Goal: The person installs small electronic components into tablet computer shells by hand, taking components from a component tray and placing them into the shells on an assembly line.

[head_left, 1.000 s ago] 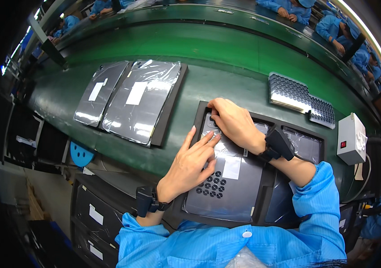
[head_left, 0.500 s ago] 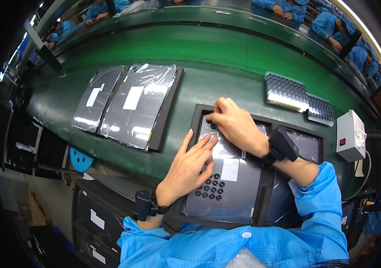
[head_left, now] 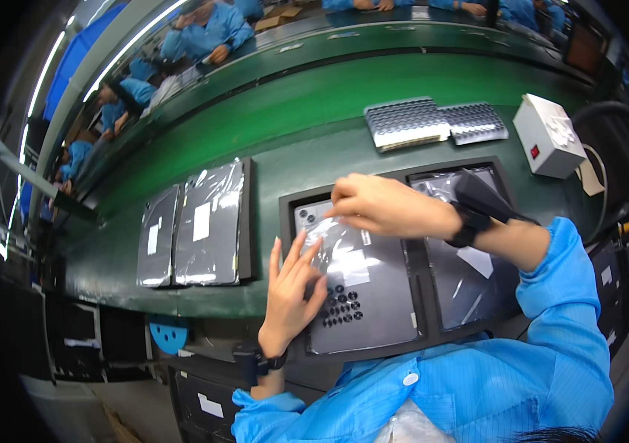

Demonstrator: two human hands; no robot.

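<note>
A dark grey tablet-like panel (head_left: 381, 314) in clear film lies in the left bay of a black tray (head_left: 421, 288). Its upper left corner has a cluster of round lenses (head_left: 307, 216). My right hand (head_left: 388, 207) is over the panel just right of this cluster, its fingers pinched together; anything between them is hidden. Below the cluster, my left hand (head_left: 292, 295) has its fingers spread, with fingertips at the film near the panel's left edge. Several small black rings (head_left: 341, 304) lie in rows on the panel, right of my left hand.
The tray's right bay holds another film-covered panel (head_left: 469, 288). Two wrapped panels (head_left: 211, 251) (head_left: 158, 247) lie to the left on the green bench (head_left: 270, 177). Beyond the tray are sheets of black round parts (head_left: 406, 122) and a white box (head_left: 547, 136) with a red switch. Co-workers sit across.
The head view has turned, shifting the whole scene. My right hand has moved off the lens cluster to its right, still pinched. My left hand stays spread beside the cluster.
</note>
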